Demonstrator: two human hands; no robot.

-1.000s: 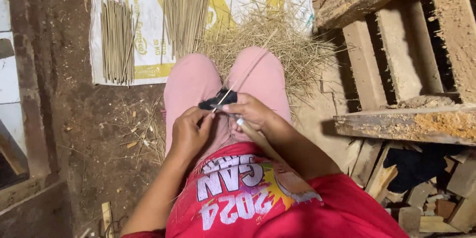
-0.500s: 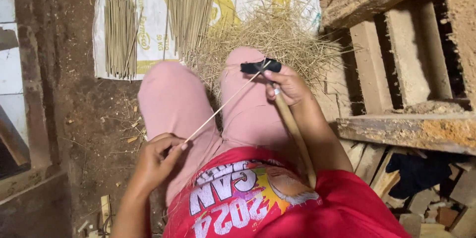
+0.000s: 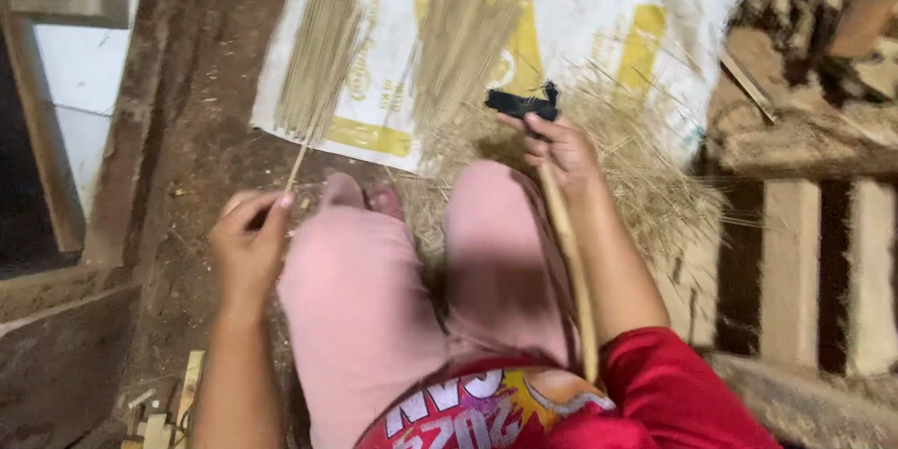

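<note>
at the left edge of the frame stand wooden boards (image 3: 56, 131) and a strip of dirt floor (image 3: 201, 84). just right of that, at lower left, the left hand (image 3: 248, 248) pinches the lower end of a thin stick (image 3: 296, 168) between thumb and fingers; the stick runs up and to the right, its tip reaching the left bundle of sticks (image 3: 318, 61) on the white and yellow sack (image 3: 580, 9) in the upper middle. it looks light, stiff yet easy to snap, so a fingertip pinch near one end, as here, suits it. a second bundle (image 3: 463, 42) lies to the right of the first. below them, pink-clad knees (image 3: 430, 290) fill the centre, with loose straw (image 3: 645, 187) heaped beyond. right of centre, the right hand (image 3: 561, 154) is closed around a long wooden handle (image 3: 571, 271) that slants down towards the red shirt (image 3: 655, 402); a dark blade-like head (image 3: 524, 103) sits at the fingertips, blurred. at the far right are wooden slats (image 3: 795, 262).
</note>
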